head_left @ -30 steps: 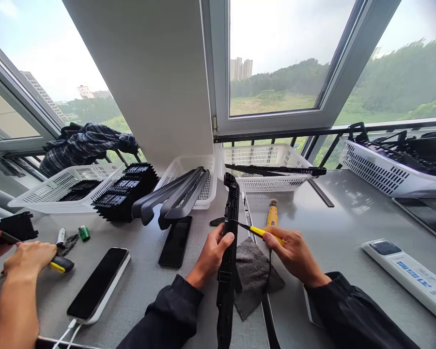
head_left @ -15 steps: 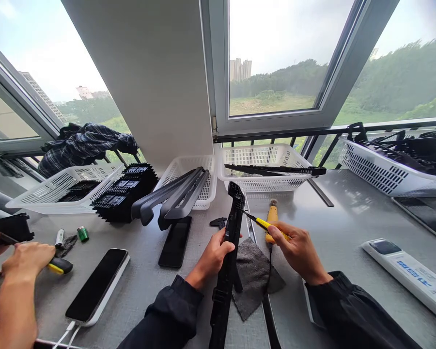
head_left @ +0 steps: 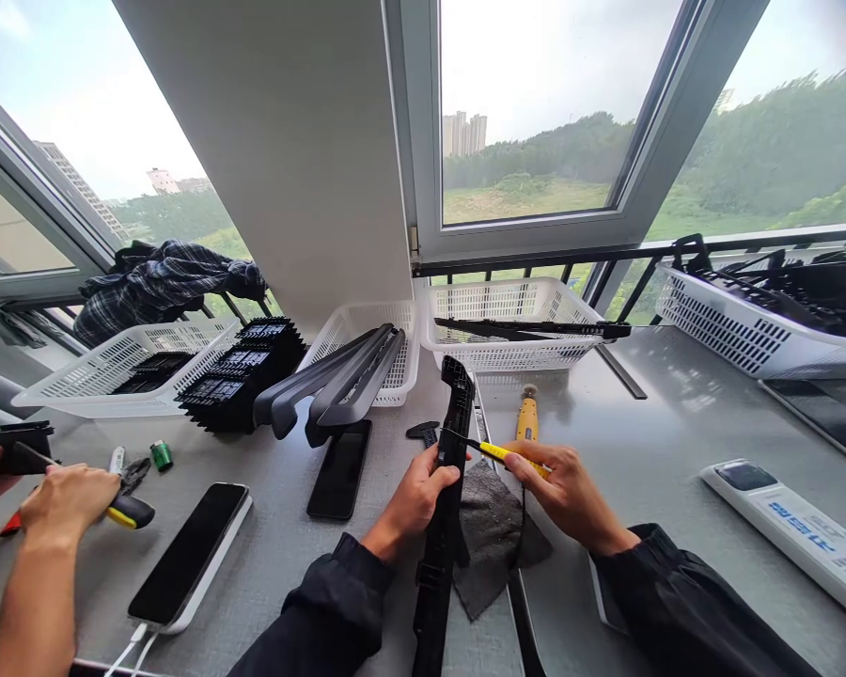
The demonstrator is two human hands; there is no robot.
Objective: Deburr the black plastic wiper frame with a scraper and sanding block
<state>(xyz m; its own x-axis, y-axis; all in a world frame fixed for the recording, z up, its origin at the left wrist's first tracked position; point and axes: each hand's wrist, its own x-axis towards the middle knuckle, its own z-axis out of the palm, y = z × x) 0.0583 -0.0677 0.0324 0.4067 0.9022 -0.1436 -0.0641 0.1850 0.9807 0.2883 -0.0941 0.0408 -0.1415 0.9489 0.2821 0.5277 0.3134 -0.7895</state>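
My left hand (head_left: pixel 417 494) is wrapped round a long black plastic trim part (head_left: pixel 437 555), held upright and slightly tilted over the table. In my right hand (head_left: pixel 568 489) is a yellow-handled craft knife (head_left: pixel 497 452), its thin dark blade pointing left and meeting the upper part of the trim just above my left thumb. Beneath lies a dark grey cloth (head_left: pixel 485 555). Behind my right hand stands a yellow rotary tool (head_left: pixel 528 414) with a cord. A black caliper-like tool (head_left: pixel 423 431) sits partly hidden behind the trim.
White baskets (head_left: pixel 508 357) line the window side, with grey curved parts (head_left: pixel 356 385) and stacked black parts (head_left: pixel 240 376). Phones (head_left: pixel 187 555) and a white power strip (head_left: pixel 790 527) lie on the table. At left, a co-worker's hands (head_left: pixel 70 498) hold a yellow-black tool and a black part.
My knife has moved down and slightly left along the trim, from near its upper end towards my left thumb. The co-worker's tool hand has shifted right.
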